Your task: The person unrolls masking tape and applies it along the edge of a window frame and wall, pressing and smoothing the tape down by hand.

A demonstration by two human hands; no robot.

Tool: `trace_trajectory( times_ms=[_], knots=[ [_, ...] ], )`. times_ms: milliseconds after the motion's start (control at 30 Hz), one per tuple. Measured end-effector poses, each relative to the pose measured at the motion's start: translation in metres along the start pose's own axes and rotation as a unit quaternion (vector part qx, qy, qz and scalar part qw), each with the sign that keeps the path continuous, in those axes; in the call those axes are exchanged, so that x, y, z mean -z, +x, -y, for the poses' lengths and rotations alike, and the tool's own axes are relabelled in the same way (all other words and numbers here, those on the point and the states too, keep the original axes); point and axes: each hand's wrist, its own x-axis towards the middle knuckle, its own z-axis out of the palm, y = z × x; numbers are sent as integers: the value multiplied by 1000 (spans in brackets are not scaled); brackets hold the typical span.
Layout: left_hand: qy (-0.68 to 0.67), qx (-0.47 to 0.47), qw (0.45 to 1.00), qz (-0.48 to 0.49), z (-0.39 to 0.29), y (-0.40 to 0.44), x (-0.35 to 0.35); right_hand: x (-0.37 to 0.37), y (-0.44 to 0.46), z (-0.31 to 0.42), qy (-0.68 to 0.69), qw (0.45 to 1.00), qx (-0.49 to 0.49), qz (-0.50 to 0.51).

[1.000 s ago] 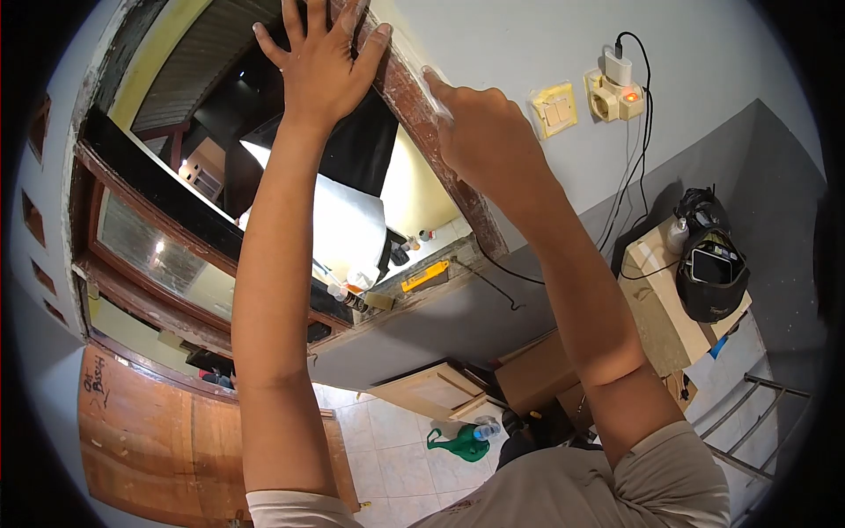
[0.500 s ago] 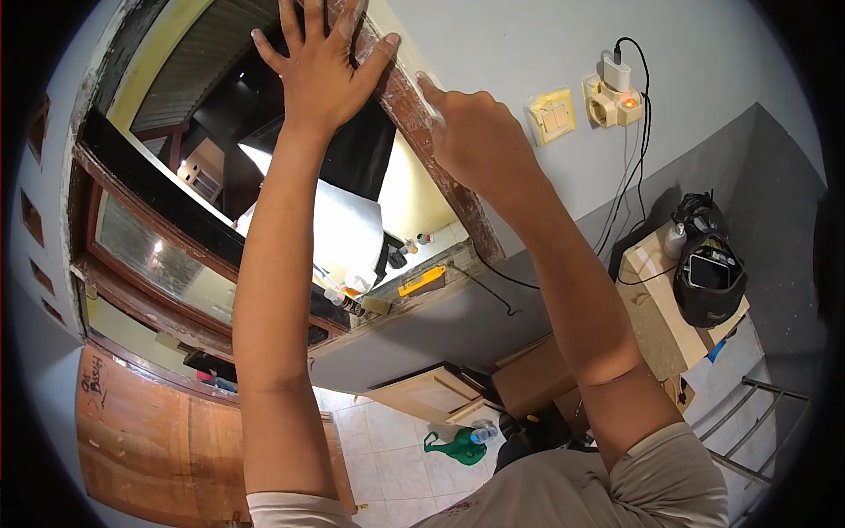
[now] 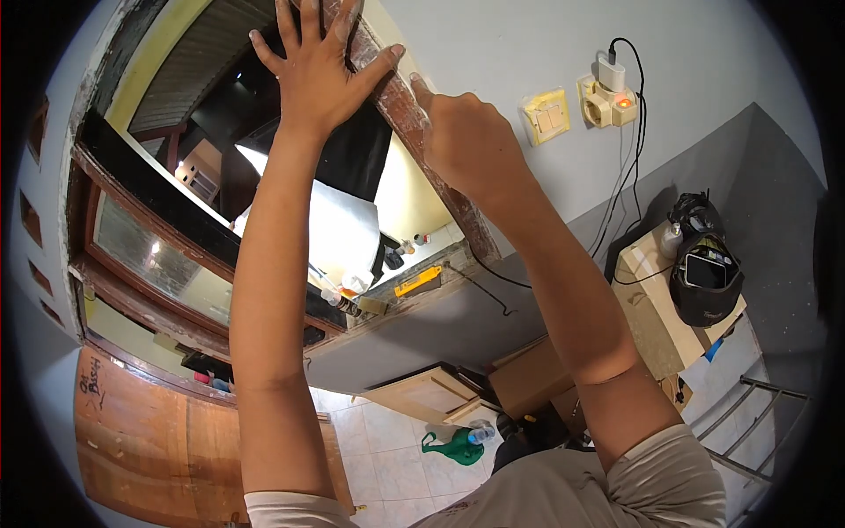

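Observation:
Fingers spread wide, my left hand [image 3: 319, 84] lies against the upper part of the worn brown wooden window frame [image 3: 470, 220], with its thumb reaching across to the wall side. My right hand [image 3: 468, 145] is lower on the same upright, at the edge where wood meets the light grey wall [image 3: 493, 44]. Its index finger points up along that edge while the other fingers are curled under. Whatever is inside those curled fingers is hidden by the back of the hand. The wood between both hands looks scuffed, with whitish marks.
On the sill sit a yellow utility knife [image 3: 417, 282] and small bottles. A light switch [image 3: 546, 116] and a socket with a plugged charger [image 3: 607, 97] are on the wall. Right are a black bag [image 3: 707, 295] and a metal rack [image 3: 748, 422]; below, a green plastic bag [image 3: 458, 447].
My right hand has shifted slightly left along the frame's edge. My left hand stays on the wood, its thumb a little lower. The whole view has drifted slightly left.

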Motion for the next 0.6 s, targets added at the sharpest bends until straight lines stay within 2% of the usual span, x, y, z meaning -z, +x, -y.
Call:
trace_trajectory(
  times_ms=[100, 167, 267, 400, 467, 533, 600],
  knots=[
    [1, -3, 1000, 2, 0, 0, 2, 1, -2, 0, 3, 1000, 1, -5],
    [-4, 0, 1000, 5, 0, 1, 6, -8, -4, -7, -7, 996, 48, -71],
    [23, -1, 999, -22, -3, 3, 10, -12, -4, -6, 1, 992, 57, -109],
    [10, 32, 999, -11, -5, 9, 11, -19, -1, -11, 1, 995, 44, -89],
    [12, 44, 999, -3, -1, 9, 4, -10, 1, -7, 7, 999, 10, -36],
    [-37, -24, 995, -90, 4, 6, -5, -14, 0, -7, 5, 999, 12, -49],
    [-29, -32, 994, -97, 6, 5, -9, -13, 1, -8, 2, 998, 13, -63]
  ],
)
